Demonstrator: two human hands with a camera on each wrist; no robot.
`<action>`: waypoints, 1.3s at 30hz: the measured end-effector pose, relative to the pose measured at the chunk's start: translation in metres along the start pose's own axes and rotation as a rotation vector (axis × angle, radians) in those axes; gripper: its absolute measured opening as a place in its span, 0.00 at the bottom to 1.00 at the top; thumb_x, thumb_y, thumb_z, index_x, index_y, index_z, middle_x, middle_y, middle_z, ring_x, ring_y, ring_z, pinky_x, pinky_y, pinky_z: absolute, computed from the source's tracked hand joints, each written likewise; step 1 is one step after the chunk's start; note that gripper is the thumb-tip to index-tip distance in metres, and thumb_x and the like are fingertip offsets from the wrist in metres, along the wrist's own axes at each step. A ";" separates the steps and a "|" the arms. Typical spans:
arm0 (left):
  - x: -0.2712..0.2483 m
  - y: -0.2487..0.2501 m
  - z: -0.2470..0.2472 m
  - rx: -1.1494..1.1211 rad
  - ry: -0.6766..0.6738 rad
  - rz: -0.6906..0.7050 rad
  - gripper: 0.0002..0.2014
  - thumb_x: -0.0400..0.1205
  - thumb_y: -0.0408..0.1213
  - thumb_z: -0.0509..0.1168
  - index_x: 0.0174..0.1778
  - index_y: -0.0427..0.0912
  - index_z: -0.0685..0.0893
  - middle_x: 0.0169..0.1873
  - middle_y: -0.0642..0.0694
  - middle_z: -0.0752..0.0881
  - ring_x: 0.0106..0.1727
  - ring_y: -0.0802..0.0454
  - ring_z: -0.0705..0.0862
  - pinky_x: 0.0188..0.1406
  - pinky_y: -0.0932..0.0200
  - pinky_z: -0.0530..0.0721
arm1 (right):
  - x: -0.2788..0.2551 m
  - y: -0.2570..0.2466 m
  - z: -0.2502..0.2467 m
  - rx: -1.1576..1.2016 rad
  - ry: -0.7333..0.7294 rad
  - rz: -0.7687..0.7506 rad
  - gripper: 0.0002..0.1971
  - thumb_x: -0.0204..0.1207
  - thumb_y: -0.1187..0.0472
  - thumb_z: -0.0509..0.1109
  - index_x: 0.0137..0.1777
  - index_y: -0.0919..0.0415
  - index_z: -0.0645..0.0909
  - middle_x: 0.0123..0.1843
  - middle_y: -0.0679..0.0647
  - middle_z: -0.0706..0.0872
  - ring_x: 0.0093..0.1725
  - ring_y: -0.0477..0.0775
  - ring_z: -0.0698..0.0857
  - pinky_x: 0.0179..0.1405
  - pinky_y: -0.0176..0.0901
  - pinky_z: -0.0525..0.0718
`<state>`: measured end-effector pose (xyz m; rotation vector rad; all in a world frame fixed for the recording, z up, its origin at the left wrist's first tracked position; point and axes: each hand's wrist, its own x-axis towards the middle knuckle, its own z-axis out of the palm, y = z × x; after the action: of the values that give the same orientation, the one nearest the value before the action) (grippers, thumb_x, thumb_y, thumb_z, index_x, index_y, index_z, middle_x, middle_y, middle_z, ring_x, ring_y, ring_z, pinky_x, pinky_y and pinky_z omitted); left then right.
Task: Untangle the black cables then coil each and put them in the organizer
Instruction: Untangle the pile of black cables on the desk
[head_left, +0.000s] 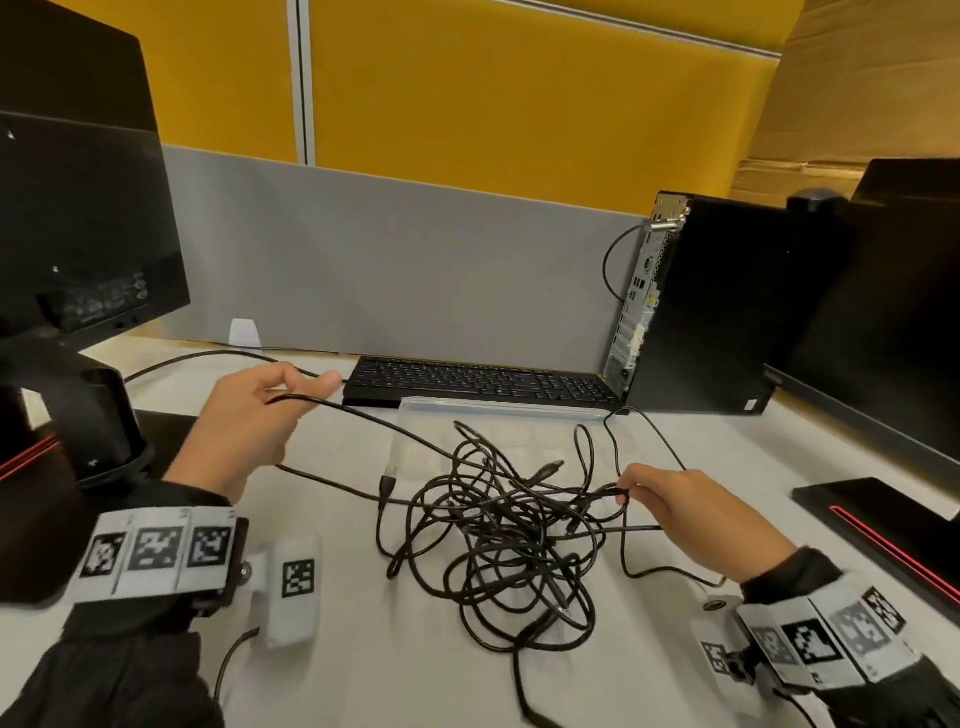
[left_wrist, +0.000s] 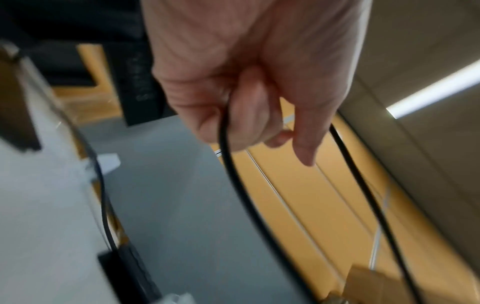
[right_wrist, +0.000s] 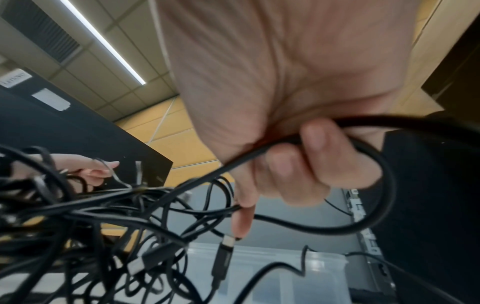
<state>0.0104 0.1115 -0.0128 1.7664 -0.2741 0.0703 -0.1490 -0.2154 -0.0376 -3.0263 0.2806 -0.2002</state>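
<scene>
A tangle of black cables (head_left: 509, 535) lies on the white desk in front of me. My left hand (head_left: 260, 410) is raised at the left and grips a loop of one cable (left_wrist: 228, 164), whose strands run down to the pile. My right hand (head_left: 675, 504) sits at the pile's right edge with its fingers curled round a cable (right_wrist: 298, 139), and its index finger reaches into the tangle (right_wrist: 116, 222). A USB plug (right_wrist: 223, 255) hangs below that finger. The clear plastic organizer (head_left: 498, 410) stands just behind the pile, in front of the keyboard.
A black keyboard (head_left: 483, 384) lies behind the organizer. A computer tower (head_left: 701, 306) stands at the right, and monitors stand at the far left (head_left: 78, 218) and far right (head_left: 893, 322). A grey partition (head_left: 389, 260) closes the desk's back.
</scene>
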 end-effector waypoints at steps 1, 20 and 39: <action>0.000 -0.001 0.002 0.069 0.089 0.075 0.18 0.72 0.48 0.72 0.32 0.36 0.76 0.23 0.48 0.75 0.27 0.54 0.72 0.37 0.58 0.75 | -0.001 0.001 -0.002 0.001 -0.009 0.006 0.11 0.86 0.57 0.53 0.58 0.47 0.77 0.45 0.49 0.84 0.41 0.50 0.81 0.43 0.41 0.79; -0.001 -0.005 -0.005 0.259 0.484 0.210 0.18 0.77 0.43 0.69 0.26 0.41 0.71 0.23 0.42 0.75 0.28 0.45 0.71 0.34 0.56 0.71 | 0.052 -0.012 -0.019 0.644 0.235 0.237 0.11 0.85 0.60 0.52 0.52 0.57 0.77 0.31 0.50 0.71 0.27 0.47 0.70 0.18 0.36 0.72; -0.012 0.000 -0.017 -0.149 -0.636 -0.071 0.27 0.53 0.55 0.83 0.37 0.38 0.88 0.26 0.42 0.70 0.24 0.53 0.72 0.39 0.50 0.88 | 0.056 0.038 0.014 2.007 0.618 0.511 0.08 0.83 0.66 0.52 0.49 0.57 0.73 0.18 0.43 0.62 0.15 0.40 0.59 0.11 0.29 0.57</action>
<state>0.0006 0.1297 -0.0114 1.6069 -0.6550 -0.5585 -0.0992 -0.2625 -0.0483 -0.8334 0.4433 -0.7366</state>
